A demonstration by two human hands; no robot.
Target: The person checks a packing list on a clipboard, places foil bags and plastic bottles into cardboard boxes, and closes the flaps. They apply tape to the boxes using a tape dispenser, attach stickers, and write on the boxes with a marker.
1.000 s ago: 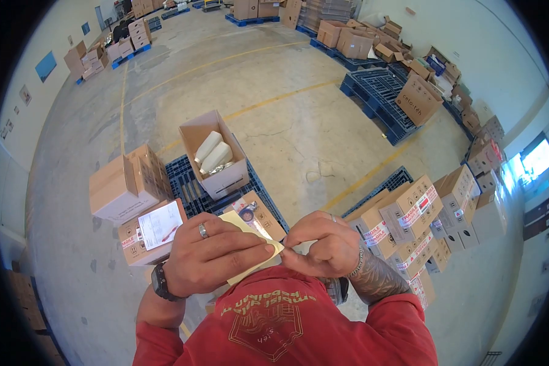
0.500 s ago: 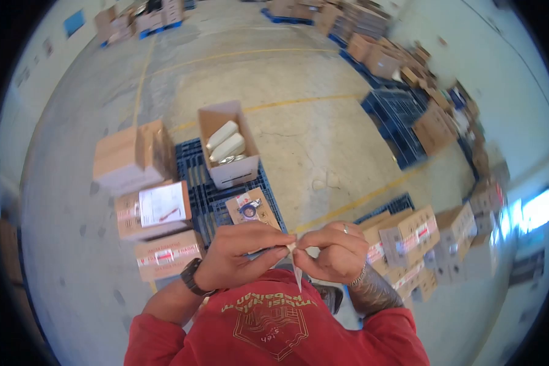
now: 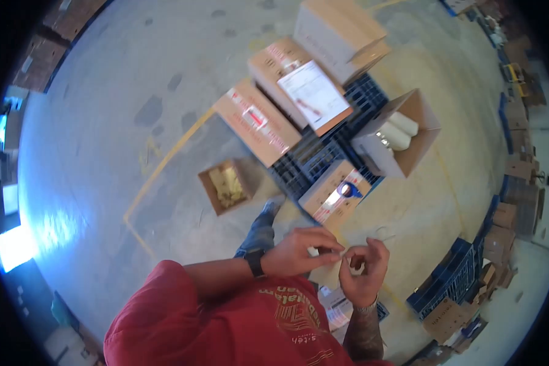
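Observation:
My left hand (image 3: 302, 251), with a dark watch on the wrist, is closed in a pinch in front of the red shirt. Close beside it, my right hand (image 3: 365, 271) has its thumb and forefinger bent together. The fingertips of both hands nearly meet, and a tiny pale bit seems to sit between them, too small to name. Beyond the hands, a sealed carton (image 3: 320, 204) lies on the blue pallet (image 3: 290, 177), with a blue tape roll (image 3: 349, 190) on top.
An open carton (image 3: 372, 152) holds white rolls (image 3: 402, 129). Papers (image 3: 308, 91) with a pen lie on a taped carton (image 3: 268, 67), beside another taped carton (image 3: 244, 122). A small open box (image 3: 216, 204) with yellowish contents stands on the floor. Pallets (image 3: 448, 274) line the right side.
The view has turned left and downward, bringing the small open floor box and a leg into sight. The white pointed strip between my fingers no longer shows clearly. My hands have drawn slightly apart.

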